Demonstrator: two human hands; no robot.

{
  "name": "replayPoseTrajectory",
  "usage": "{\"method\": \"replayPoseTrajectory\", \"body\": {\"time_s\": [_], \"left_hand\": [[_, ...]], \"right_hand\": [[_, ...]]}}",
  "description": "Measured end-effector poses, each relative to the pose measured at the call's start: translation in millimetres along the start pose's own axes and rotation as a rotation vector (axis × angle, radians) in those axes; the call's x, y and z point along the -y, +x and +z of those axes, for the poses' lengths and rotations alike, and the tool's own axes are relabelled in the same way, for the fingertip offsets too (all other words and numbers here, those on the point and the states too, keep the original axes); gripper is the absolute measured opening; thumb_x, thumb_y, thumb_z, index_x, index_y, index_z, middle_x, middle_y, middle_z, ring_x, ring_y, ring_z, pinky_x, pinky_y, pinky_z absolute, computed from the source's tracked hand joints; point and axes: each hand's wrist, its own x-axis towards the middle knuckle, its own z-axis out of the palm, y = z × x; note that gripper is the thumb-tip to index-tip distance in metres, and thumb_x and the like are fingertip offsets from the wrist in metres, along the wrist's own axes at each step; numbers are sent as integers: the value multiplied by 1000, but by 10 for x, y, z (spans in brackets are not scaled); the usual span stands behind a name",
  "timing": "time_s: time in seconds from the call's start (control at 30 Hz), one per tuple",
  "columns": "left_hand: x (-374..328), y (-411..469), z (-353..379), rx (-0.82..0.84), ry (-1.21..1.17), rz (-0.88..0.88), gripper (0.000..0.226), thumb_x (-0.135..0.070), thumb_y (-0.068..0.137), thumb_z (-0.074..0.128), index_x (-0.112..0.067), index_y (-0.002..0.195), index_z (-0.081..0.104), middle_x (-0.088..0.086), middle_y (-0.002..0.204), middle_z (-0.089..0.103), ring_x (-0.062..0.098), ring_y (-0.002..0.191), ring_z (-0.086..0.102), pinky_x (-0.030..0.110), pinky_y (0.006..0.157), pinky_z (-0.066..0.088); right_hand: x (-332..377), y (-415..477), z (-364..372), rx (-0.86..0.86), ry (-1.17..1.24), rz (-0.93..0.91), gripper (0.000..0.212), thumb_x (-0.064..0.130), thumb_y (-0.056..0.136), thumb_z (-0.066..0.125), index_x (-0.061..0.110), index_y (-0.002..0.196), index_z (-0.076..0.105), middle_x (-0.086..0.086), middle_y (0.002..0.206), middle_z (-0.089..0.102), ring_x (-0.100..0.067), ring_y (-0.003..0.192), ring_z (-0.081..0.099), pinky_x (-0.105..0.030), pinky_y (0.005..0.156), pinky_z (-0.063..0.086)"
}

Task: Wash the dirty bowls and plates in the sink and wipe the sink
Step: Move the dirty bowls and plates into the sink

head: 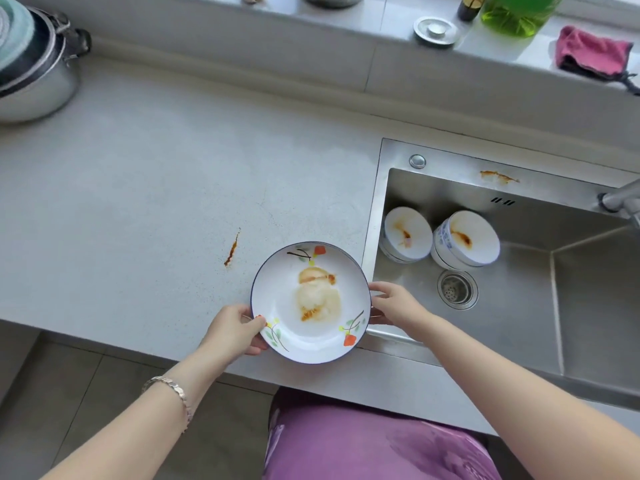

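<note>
A white plate [287, 296] with flower prints and yellow-orange food smears is held over the counter's front edge, just left of the steel sink [519, 306]. My left hand [233, 329] grips its lower-left rim, thumb on top. My right hand [393, 304] grips its right rim. Two dirty white bowls sit tilted at the sink's back left: a plain bowl [407, 235] and a blue-patterned bowl [465, 239], both stained with sauce. The drain strainer [457, 289] lies in front of them.
An orange smear [232, 249] marks the grey counter [138, 185], another smear [498, 176] the sink's back rim. The faucet [623, 199] reaches in from the right. A steel pot [34, 71] stands back left. On the sill: pink cloth [592, 53], green detergent bottle [516, 13], metal stopper [436, 31].
</note>
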Motion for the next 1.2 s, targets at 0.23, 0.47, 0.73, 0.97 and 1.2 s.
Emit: {"method": "replayPoseTrajectory", "body": {"time_s": [0.23, 0.47, 0.73, 0.97, 1.2], "left_hand": [[-37, -145, -157, -91, -220, 107, 7, 0, 90, 53, 1, 83, 54, 11, 62, 69, 20, 55, 67, 23, 51, 56], [-186, -326, -94, -172, -536, 145, 14, 4, 89, 53, 0, 77, 50, 11, 60, 70, 16, 51, 67, 22, 50, 56], [-843, -378, 336, -192, -573, 322, 10, 5, 90, 53, -3, 83, 52, 1, 54, 68, 13, 48, 65, 20, 51, 54], [-1261, -321, 1529, -67, -484, 236, 15, 7, 89, 53, -3, 78, 49, 6, 52, 67, 15, 44, 64, 21, 46, 54], [-1399, -279, 2820, -42, -376, 140, 16, 9, 88, 53, 0, 77, 46, 5, 50, 66, 17, 43, 64, 23, 42, 53]], "right_hand": [[-28, 20, 23, 37, 41, 6, 21, 6, 91, 54, 11, 111, 57, -18, 87, 64, -24, 71, 62, -29, 72, 58], [-68, -26, -17, -105, -6, -36, 24, 0, 93, 42, 4, 114, 54, -12, 66, 56, -19, 56, 54, -20, 48, 51], [-374, -624, -1233, -396, 14, -99, 25, -4, 91, 42, 11, 100, 60, -9, 73, 65, -18, 63, 60, -20, 50, 54], [-1111, -1063, -2537, -744, 121, -21, 24, -3, 92, 42, 6, 107, 58, -12, 90, 65, -25, 78, 61, -37, 70, 55], [-1852, -616, -3413, -850, 296, 187, 18, -1, 91, 43, 8, 96, 57, -14, 98, 63, -33, 86, 62, -45, 76, 56]]}}
